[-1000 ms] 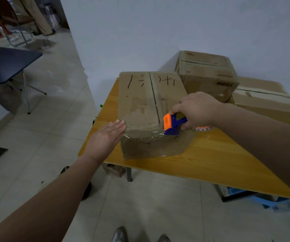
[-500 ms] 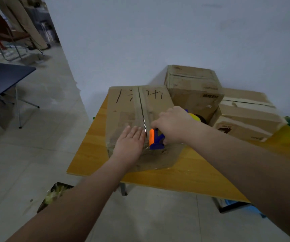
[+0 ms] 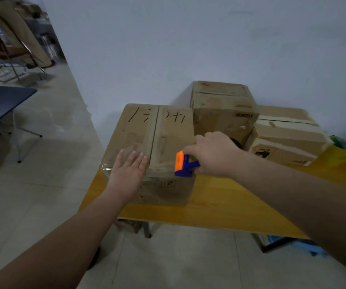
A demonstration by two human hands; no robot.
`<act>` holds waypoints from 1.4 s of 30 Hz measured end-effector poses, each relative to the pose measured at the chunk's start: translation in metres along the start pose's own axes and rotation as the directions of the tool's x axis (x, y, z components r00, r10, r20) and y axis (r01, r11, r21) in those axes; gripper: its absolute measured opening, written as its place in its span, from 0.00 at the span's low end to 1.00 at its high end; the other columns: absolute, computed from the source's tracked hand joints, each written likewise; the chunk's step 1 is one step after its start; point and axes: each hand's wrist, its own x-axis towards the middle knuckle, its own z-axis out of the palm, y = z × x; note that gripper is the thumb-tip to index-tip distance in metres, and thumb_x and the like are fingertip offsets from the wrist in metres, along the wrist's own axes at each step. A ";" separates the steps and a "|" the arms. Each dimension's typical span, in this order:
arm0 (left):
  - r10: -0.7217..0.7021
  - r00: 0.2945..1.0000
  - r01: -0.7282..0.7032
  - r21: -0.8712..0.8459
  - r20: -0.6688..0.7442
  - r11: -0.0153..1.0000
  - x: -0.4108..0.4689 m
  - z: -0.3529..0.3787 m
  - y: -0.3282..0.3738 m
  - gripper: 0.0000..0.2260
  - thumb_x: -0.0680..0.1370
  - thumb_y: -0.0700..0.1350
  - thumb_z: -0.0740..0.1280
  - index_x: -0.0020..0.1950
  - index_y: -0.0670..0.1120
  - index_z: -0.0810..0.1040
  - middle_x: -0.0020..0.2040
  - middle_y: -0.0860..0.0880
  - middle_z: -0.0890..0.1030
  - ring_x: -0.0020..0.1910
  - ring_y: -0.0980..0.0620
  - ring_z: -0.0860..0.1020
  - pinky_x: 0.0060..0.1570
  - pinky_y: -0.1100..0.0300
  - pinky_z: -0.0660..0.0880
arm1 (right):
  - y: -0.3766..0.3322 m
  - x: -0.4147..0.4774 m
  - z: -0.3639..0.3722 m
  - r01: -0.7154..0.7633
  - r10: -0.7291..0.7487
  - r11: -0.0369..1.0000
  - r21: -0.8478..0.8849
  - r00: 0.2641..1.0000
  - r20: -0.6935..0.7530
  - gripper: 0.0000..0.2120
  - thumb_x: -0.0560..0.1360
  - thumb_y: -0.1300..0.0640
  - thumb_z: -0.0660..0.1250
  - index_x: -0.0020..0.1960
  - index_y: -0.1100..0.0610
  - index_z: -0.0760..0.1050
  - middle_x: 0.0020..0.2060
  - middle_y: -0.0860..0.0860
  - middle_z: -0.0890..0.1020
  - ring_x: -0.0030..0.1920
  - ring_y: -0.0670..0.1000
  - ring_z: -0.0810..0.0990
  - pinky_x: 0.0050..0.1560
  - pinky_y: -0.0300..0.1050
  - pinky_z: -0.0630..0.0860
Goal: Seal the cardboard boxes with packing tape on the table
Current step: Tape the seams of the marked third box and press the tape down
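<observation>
A large cardboard box [image 3: 147,130] with black handwriting on its closed flaps stands at the near left of the yellow table [image 3: 220,207]. My left hand [image 3: 128,172] lies flat, fingers straight, on the box's top near edge, left of the centre seam. My right hand [image 3: 211,155] grips a blue and orange tape dispenser [image 3: 183,165], whose orange end sits at the box's near right top edge. Clear tape shines along the box's near edge. The tape roll is hidden behind my right hand.
Behind stand a taller cardboard box [image 3: 222,109] and a low flat box [image 3: 284,138] to the right, both against the grey wall. A dark chair [image 3: 1,105] is on the tiled floor at left. A blue object [image 3: 293,245] lies under the table.
My left hand moved from the box's left side onto its top edge. My right hand carried the dispenser left to the seam, then back right along the near edge.
</observation>
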 end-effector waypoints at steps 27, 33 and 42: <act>0.167 0.981 -0.188 -0.260 -0.102 0.947 0.032 -0.042 0.081 0.32 0.78 0.54 0.62 0.78 0.51 0.49 0.78 0.51 0.53 0.77 0.50 0.48 0.72 0.43 0.39 | 0.015 -0.012 0.034 -0.064 0.061 0.996 -0.069 0.997 -0.052 0.20 0.77 0.48 0.65 0.67 0.49 0.67 0.56 0.55 0.74 0.55 0.58 0.75 0.52 0.50 0.69; 0.155 0.978 -0.175 -0.147 -0.142 0.974 0.034 -0.038 0.087 0.26 0.81 0.55 0.55 0.77 0.49 0.55 0.76 0.50 0.59 0.75 0.52 0.57 0.72 0.48 0.43 | 0.025 -0.021 0.050 -0.067 0.067 0.998 0.005 0.993 -0.101 0.30 0.75 0.38 0.63 0.74 0.47 0.60 0.61 0.56 0.73 0.59 0.57 0.73 0.57 0.50 0.69; 0.139 0.986 -0.147 -0.088 -0.091 0.985 0.031 -0.040 0.092 0.24 0.83 0.54 0.48 0.78 0.48 0.49 0.78 0.51 0.53 0.76 0.54 0.54 0.72 0.50 0.43 | 0.103 -0.082 0.076 -0.139 0.139 0.989 0.050 0.990 0.012 0.35 0.74 0.35 0.62 0.76 0.41 0.53 0.63 0.52 0.70 0.59 0.53 0.71 0.56 0.46 0.68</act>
